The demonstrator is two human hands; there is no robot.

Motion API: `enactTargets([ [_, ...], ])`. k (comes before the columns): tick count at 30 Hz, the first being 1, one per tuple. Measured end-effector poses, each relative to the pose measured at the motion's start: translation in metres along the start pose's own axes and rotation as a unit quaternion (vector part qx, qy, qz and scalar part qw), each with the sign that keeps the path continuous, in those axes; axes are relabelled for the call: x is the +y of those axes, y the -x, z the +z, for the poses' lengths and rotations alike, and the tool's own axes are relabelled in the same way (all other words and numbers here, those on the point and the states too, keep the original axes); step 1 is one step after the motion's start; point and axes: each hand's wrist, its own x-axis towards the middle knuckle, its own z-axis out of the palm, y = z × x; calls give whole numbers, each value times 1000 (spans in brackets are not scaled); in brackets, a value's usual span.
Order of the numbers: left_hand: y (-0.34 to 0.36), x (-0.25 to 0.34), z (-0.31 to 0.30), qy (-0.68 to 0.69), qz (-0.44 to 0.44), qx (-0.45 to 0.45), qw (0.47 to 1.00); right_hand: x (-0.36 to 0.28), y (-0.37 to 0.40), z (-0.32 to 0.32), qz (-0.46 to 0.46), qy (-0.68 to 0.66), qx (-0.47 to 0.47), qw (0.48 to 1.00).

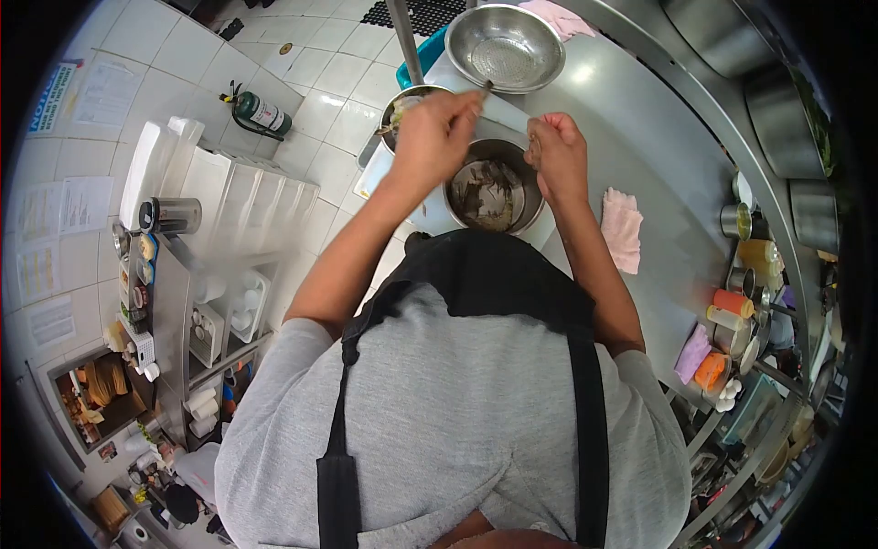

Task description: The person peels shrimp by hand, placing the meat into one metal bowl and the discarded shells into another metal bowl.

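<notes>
My left hand (434, 137) is closed above the left rim of a deep metal pot (530, 215), fingertips pinched. A small dark bit shows at its fingertips, too small to name. Over the pot's right rim, my right hand (560, 156) is also closed, with something small and brownish between thumb and fingers. Grey-brown pieces (489, 192), perhaps raw shrimp, lie in the pot. Partly behind my left hand is a metal container (389, 137) with pale scraps inside. Beyond both hands stands a perforated metal colander (506, 46). A white board (434, 215) lies beneath the pot.
A pink cloth (622, 229) lies on the steel counter (631, 110) at right. Bottles and containers (732, 306) crowd its far right end. A metal post (404, 41) rises near the containers. Across the tiled floor are a fire extinguisher (261, 114) and white drawers (229, 197).
</notes>
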Motion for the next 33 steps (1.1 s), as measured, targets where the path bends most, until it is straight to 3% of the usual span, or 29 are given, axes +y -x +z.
enactTargets([
  [1, -10, -5, -8, -152, 81, 76, 982, 2, 2, -2, 40, -34, -22, 998],
  [2, -21, -23, -11, -154, 80, 79, 982, 6, 4, -3, 40, -34, -26, 998],
  [4, -32, -71, -7, -363, 180, 60, 912, 15, 8, -4, 61, -27, -87, 994],
  [7, -18, -97, -2, -432, 109, 5, 895, 16, 12, -2, 76, -2, -95, 993],
  [8, -15, -101, -3, -433, 169, 62, 883, 12, 6, -2, 70, -4, -94, 993],
  [9, -15, -90, -5, -432, 173, 57, 883, 9, 5, -4, 30, 78, -91, 992],
  [10, -10, -73, -7, -277, 114, 34, 954, 8, 12, -7, 0, 160, -87, 983],
  [11, -2, -62, -6, -114, 48, 13, 992, 8, 15, -4, 8, 160, -82, 984],
  [12, 4, -62, 4, 78, -44, -29, 996, 3, 12, 6, -21, 198, -107, 974],
  [13, 6, -69, 11, 81, -46, -32, 995, -4, 11, 17, -47, 235, -130, 962],
  [14, 10, -79, 19, 394, -175, -90, 898, -12, 13, 25, -40, 238, -126, 962],
  [15, 17, -86, 27, 656, -285, -133, 686, -21, 16, 35, -135, 344, -211, 905],
  [16, 22, -84, 31, 659, -292, -134, 680, -30, 19, 42, -226, 437, -293, 820],
  [17, 26, -77, 31, 670, -322, -113, 659, -36, 22, 47, -219, 439, -292, 821],
  [19, 29, -59, 26, 688, -379, -71, 615, -46, 26, 53, -302, 534, -305, 729],
  [21, 34, -61, 10, 678, -407, -29, 612, -53, 28, 52, -295, 519, -275, 754],
  [23, 37, -78, -19, 690, -287, -53, 662, -56, 27, 42, -292, 516, -209, 778],
  [25, 36, -93, -56, 662, -236, 23, 711, -46, 22, 28, -248, 545, -213, 772],
  [27, 33, -101, -86, 586, -223, 171, 760, -19, 16, 12, -146, 641, -265, 705],
  [29, 22, -124, -109, 520, -227, 253, 784, 9, 15, 10, -53, 679, -319, 659],
  [31, 8, -157, -115, 483, -224, 272, 802, 41, 17, 11, -57, 683, -347, 640],
  [33, -6, -177, -117, 297, -253, 242, 888, 67, 13, 10, -60, 684, -377, 621],
])
